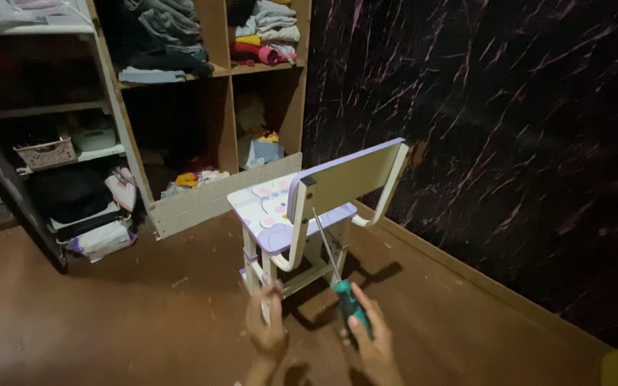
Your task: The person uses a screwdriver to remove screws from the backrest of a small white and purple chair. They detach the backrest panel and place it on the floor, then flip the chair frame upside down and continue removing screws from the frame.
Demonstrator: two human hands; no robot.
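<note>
Head view, lower centre: my right hand (372, 336) is gripping a green-handled screwdriver (334, 268), shaft angled up toward the small chair (309, 207), while my left hand (266, 325), fingers curled, is steadying its front leg (270, 282).

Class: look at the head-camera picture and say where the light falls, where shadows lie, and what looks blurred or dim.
Head view: light falls on the small chair and nearby floor; the chair casts a dark shadow to the right, toward the dark wall; the shelf unit's lower compartments are dim; the left hand and right hand, holding the green-handled screwdriver, look slightly soft.
</note>
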